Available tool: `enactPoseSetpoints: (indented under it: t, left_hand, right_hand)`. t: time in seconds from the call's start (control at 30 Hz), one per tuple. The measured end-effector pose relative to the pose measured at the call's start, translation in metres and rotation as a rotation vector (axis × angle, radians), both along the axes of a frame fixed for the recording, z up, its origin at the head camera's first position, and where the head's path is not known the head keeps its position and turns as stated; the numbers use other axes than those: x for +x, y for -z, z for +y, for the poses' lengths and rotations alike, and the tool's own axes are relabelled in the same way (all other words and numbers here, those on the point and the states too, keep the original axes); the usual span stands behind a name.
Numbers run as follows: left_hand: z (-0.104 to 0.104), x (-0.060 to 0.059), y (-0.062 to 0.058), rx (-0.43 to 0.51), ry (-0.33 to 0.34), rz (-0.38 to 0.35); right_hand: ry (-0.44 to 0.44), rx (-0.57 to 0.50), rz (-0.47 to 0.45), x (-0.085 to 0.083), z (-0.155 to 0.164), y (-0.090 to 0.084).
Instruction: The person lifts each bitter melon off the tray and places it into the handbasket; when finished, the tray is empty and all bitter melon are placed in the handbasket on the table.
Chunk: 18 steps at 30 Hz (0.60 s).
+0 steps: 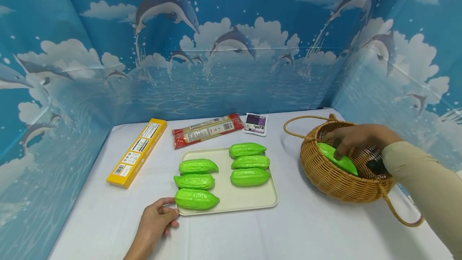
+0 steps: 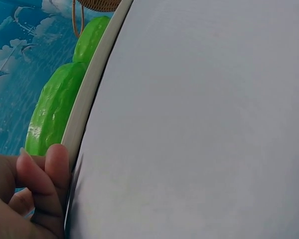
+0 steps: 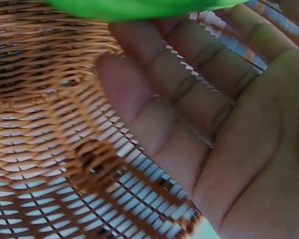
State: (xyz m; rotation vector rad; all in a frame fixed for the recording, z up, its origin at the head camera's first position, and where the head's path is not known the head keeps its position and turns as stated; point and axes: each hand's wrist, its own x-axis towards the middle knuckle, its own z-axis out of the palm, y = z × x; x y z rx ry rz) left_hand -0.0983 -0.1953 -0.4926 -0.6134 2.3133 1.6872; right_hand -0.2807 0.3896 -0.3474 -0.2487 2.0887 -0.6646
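Note:
At the left front corner of the cream tray, my left hand pinches the rim between thumb and fingers. The left wrist view shows that hand at the tray's edge, close beside a bitter melon. Three green bitter melons lie on the tray's left side and three more on its right. Inside the mouth of the wicker basket, my right hand holds another bitter melon between thumb and fingers. Its fingers reach out long under this melon in the right wrist view.
Behind the tray lie a red-ended noodle packet and a small white-and-purple sachet. A yellow box rests at the left. The basket tilts toward the tray, its loop handles sticking out. A dolphin-print curtain encloses the white table.

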Motion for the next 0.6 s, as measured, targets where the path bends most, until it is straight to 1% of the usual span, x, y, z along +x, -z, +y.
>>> enactPoseSetpoints:
  t: [0.2, 0.37, 0.47, 0.6]
  left_hand:
    - [-0.001, 0.000, 0.001, -0.014, 0.010, -0.005]
    - [-0.001, 0.000, 0.001, -0.018, 0.010, -0.014]
    - [-0.001, 0.001, 0.000, -0.016, 0.014, -0.010]
    - [-0.001, 0.001, -0.001, -0.008, 0.019, -0.005]
  right_hand:
    - [0.018, 0.028, -0.017, -0.006, -0.007, 0.017]
    - [0.035, 0.052, -0.028, -0.006, -0.014, 0.028]
    - [0.029, 0.068, -0.038, -0.004, -0.020, 0.031]
    - [-0.008, 0.100, -0.037, -0.005, -0.025, 0.032]
